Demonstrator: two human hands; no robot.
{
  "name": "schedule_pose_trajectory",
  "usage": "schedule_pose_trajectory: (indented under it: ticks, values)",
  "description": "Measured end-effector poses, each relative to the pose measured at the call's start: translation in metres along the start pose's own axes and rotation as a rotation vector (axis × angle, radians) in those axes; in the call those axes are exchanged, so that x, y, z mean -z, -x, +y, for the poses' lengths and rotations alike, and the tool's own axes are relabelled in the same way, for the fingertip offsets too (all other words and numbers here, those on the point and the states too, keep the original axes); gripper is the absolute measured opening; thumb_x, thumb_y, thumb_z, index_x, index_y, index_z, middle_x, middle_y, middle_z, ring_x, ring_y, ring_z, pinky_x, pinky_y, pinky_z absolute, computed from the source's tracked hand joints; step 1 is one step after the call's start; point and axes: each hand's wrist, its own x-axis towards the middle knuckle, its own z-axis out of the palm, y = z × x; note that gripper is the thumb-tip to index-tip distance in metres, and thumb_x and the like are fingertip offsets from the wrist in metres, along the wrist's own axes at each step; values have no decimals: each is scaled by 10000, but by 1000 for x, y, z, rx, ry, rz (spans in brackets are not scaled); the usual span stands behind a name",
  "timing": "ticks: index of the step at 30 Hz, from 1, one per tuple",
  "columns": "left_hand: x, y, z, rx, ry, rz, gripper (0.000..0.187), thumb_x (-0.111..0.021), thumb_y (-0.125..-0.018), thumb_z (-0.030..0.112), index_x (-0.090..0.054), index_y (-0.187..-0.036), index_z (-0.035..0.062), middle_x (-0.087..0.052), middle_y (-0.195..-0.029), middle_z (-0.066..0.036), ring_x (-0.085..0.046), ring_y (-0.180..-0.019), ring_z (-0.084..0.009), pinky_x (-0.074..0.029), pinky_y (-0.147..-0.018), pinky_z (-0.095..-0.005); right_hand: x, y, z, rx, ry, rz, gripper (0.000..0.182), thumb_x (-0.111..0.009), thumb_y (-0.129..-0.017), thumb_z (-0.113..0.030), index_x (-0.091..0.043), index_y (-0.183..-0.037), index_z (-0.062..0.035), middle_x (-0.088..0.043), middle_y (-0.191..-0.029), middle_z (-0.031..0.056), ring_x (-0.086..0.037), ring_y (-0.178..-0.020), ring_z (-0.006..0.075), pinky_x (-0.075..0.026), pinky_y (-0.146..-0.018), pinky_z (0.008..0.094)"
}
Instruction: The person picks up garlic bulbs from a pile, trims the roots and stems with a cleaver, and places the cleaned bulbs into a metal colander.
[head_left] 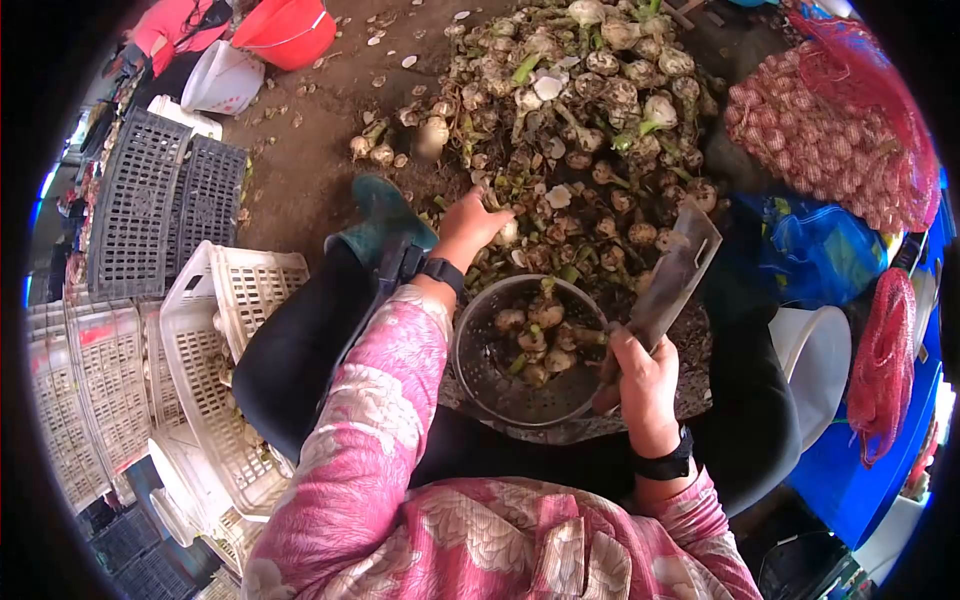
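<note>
A brown dirt floor [300, 160] is spreading out under the work, with pale scraps lying scattered over it. Toward the left edge of the view, dark crates [140, 200] and white crates [235, 370] are standing, and farther off a white bucket [223, 78] is leaning near a red bucket [290, 32]. Another person [175, 30] in pink is partly showing at the upper left corner. On the right, a red net sack [830, 130] is holding many small bulbs, a blue plastic bag [815, 250] is lying below it, and a bunched red net [882, 365] is hanging nearer.

A large heap of soil-marked bulbs [600, 110] with roots and green stem stubs is covering the middle of the floor, beyond the person's knees. Between the knees a round metal colander [490, 385] is sitting, its near side bare inside, while several trimmed bulbs [535, 340] are resting toward its middle.

The left hand [477, 228] is reaching to the near left edge of the heap, thumb and forefinger spreading apart beside a pale bulb [508, 233]; whether they are touching it is unclear. The right hand [645, 380] is gripping a broad-bladed cleaver [678, 272] just beside the colander's right rim, the blade slanting up and away over the heap's edge.
</note>
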Motion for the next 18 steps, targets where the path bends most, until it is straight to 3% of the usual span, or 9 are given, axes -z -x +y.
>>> schedule_pose_trajectory:
  ticks: [4, 7, 10, 14, 17, 18]
  values:
    - [6, 21, 9, -82, 15, 67, 474, -586, -695, 327, -519, -1017, -15, -595, -907, -231, -572, -870, -366, -459, -745, -429, 1, 1, -3, 47, -48, 5, 45, -555, -778, -67, -546, -752, -32, -479, -630, -57, -395, -553, 24, -328, -496, 187]
    - [24, 51, 16, -168, 17, 194, 410, -586, -719, 323, -534, -969, 2, -606, -852, -215, -581, -808, -374, -463, -698, -438, 4, 1, 2, 15, -82, -24, 53, -549, -779, -69, -563, -787, -18, -501, -659, -51, -415, -581, 28, -349, -527, 188]
    - [29, 66, 19, -218, 107, 41, 412, -599, -716, 329, -534, -967, 8, -604, -850, -217, -578, -820, -370, -459, -694, -440, 0, 2, 4, 70, -119, -36, 76, -545, -787, -94, -561, -800, -21, -519, -662, -28, -444, -562, 54, -368, -510, 205]
    - [29, 89, 15, -319, -29, -51, 545, -625, -685, 343, -489, -1090, 6, -574, -947, -244, -563, -869, -390, -465, -742, -423, 1, 7, 1, 135, -154, -29, 99, -541, -797, -140, -540, -798, -41, -523, -647, 2, -468, -503, 92, -378, -454, 232]
    - [40, 109, 27, -327, -11, -82, 525, -623, -694, 346, -501, -1071, 0, -581, -948, -230, -565, -877, -375, -461, -751, -425, 6, 12, 2, 78, -160, -20, 109, -542, -799, -145, -545, -820, -38, -536, -680, 1, -480, -545, 89, -395, -491, 233]
    - [48, 121, 34, -350, 24, -86, 450, -632, -705, 303, -529, -1044, 25, -599, -922, -181, -586, -845, -327, -469, -731, -393, 6, 13, 1, 60, -167, -20, 114, -542, -800, -147, -549, -827, -37, -541, -692, 0, -486, -563, 88, -402, -507, 234]
